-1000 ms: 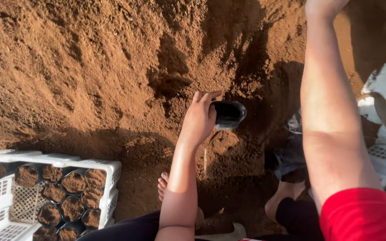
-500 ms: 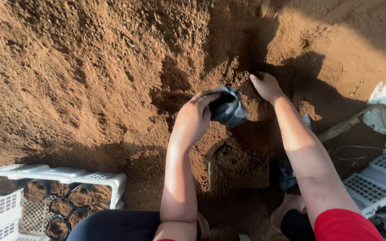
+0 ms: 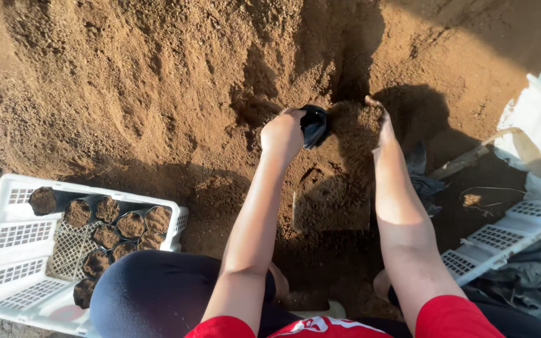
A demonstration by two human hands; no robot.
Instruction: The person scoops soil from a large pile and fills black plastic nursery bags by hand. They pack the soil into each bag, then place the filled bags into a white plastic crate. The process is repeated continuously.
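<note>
the right hand (image 3: 380, 125) has come down from high above the heap and now lies against the loose brown soil heap (image 3: 158, 81), just beside the small black soft plastic pot (image 3: 313, 124). a second ago this hand was out of the picture at the top; now it cups a mound of soil at the mouth of the pot, so the soil is being pushed in. its fingers look together and curved around the soil, holding no object. the left hand (image 3: 283, 134) is clamped on the black pot, which is tilted on its side against the heap, with the opening toward the right hand; how full it is, i cannot tell.

the white plastic lattice crate (image 3: 7, 250) at the lower left holds several small black pots filled with soil (image 3: 117, 228), standing close together in its far part; the near part is free. a second white lattice crate (image 3: 508, 238) lies at the right, near a white sack (image 3: 533, 131).
</note>
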